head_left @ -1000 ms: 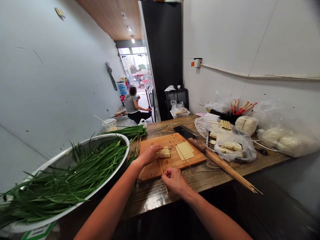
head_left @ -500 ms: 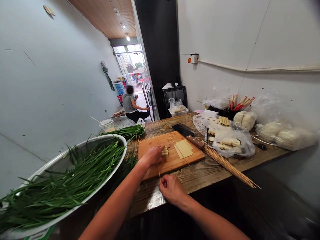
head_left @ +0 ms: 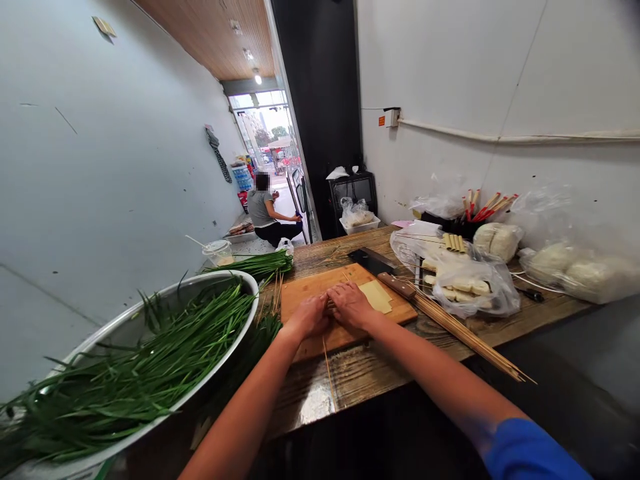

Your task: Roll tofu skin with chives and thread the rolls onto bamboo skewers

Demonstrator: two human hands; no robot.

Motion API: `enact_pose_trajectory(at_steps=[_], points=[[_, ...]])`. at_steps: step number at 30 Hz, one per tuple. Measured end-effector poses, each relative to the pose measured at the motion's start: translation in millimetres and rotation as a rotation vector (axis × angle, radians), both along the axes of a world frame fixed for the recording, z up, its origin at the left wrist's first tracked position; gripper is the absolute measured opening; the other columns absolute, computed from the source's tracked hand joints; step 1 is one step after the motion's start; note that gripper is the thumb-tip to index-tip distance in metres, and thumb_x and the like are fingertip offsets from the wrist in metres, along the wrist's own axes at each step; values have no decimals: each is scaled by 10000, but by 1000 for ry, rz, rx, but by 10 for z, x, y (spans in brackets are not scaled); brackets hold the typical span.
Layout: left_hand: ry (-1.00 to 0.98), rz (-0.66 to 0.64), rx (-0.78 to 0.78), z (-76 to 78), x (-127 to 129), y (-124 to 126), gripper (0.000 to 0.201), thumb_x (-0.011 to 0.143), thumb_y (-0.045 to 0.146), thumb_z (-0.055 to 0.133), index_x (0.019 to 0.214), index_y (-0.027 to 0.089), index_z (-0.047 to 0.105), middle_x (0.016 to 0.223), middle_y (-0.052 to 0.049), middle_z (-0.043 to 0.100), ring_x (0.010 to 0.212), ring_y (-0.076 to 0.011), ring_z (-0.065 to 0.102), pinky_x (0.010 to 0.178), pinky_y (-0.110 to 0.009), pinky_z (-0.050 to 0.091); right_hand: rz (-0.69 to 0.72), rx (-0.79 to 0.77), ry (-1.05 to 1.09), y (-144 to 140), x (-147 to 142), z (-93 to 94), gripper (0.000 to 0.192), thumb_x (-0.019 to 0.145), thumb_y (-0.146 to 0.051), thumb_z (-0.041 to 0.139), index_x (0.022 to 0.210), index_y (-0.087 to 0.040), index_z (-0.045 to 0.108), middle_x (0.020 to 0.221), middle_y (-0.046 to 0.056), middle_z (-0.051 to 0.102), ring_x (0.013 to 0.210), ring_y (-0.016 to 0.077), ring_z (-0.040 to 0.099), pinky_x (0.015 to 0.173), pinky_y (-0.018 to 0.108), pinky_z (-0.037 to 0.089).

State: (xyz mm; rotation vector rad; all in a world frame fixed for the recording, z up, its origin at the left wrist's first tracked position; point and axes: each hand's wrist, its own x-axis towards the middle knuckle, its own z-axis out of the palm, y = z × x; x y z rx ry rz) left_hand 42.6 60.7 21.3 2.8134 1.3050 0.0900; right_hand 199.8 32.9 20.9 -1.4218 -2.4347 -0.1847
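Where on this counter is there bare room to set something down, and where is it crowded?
Bare wood lies along the counter's near edge, between the cutting board and the bundle of skewers, apart from one loose skewer. Another patch lies behind the board, beside the cleaver. The bags crowd the right side.

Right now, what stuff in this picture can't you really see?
All in the head view:
- The food under the left hand and right hand on the cutting board: the hands cover it.
- The skewer: its far end runs under the hands.
- The white lumps in the plastic bags: crinkled plastic blurs them.
- The basin of green chives: cut off by the left and bottom edges.
- The person's face: blurred.
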Motion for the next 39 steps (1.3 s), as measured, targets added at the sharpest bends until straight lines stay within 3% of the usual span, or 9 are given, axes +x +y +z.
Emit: enact_pose_trajectory(at_steps=[7,11,15,19,22,25,29,33,39], points=[[-63,-4,0,-69,-59,34,362,702,193,517,1055,125,545,1036,-132,638,961,-265,606,821,-336,478,134,151,-167,58,28,-94,367,902,-201,360,1242,-93,444,1074,147,608,1014,246,517,975,453,268],[-120,-60,21,-102,-51,6,352,725,192,514,1072,159,560,1126,-104,611,1053,-238,563,930,-341,437,100,169,-168,36,18,-120,363,923,-190,319,1253,-105,444,1089,146,602,1038,242,506,966,452,281],[-110,-69,52,-121,-55,-52,424,767,176,479,1190,165,510,1232,-105,555,1137,-225,515,991,-355,399,-61,102,-133,-119,106,2,306,903,-163,363,1155,-111,527,1094,148,599,1072,251,496,939,412,311],[-61,-50,48,-163,-76,-77,447,839,218,425,1271,105,441,1325,-148,473,1234,-231,434,1045,-367,347,-343,-40,-42,-489,354,109,184,853,-176,467,950,-116,610,957,135,637,929,243,563,804,340,388],[-37,-49,54,-217,-77,-56,437,891,288,387,1281,96,429,1345,-158,448,1268,-241,393,1058,-381,324,-501,-131,10,-764,491,41,167,842,-235,505,863,-119,622,890,129,648,869,245,590,735,321,402],[-56,-35,76,-257,-64,-24,390,919,293,340,1238,115,477,1318,-151,479,1245,-238,423,1046,-380,336,-557,-202,60,-884,527,-93,188,852,-263,493,906,-122,604,876,119,658,825,233,615,673,298,402],[-88,-6,50,-239,-56,12,415,911,314,371,1268,118,448,1324,-152,476,1240,-241,430,1051,-390,331,-542,-257,151,-839,548,-199,171,863,-210,445,919,-139,589,827,94,673,779,194,633,635,257,383],[-55,-7,7,-160,-39,45,508,881,337,419,1321,87,374,1350,-173,439,1263,-243,401,1047,-377,339,-480,-160,353,-893,598,-255,189,838,-180,430,875,-153,613,742,61,673,709,159,630,607,230,374],[20,-69,2,-36,68,11,506,853,279,414,1315,77,376,1352,-182,434,1255,-246,413,1038,-367,345,-390,71,713,-1502,462,-531,235,820,-194,429,933,-143,629,583,5,618,518,124,576,538,216,405]])
